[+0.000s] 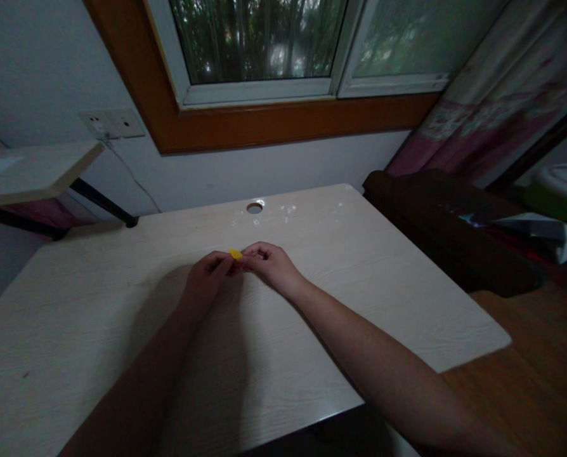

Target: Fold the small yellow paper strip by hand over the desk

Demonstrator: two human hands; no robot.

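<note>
Between my two hands, over the middle of the pale table, is a small yellow piece that looks like folded paper. My left hand pinches its left side between thumb and fingers. On the other side, the thumb and fingertips of my right hand close on its right edge. Most of the piece is covered by the fingers, and only a yellow pointed part shows above them. Its full shape is too small to make out.
A round cable hole sits near the table's back edge. At the left a raised shelf stands on black legs. A cord hangs from the wall socket. Dark wooden furniture borders the right side, below a curtain.
</note>
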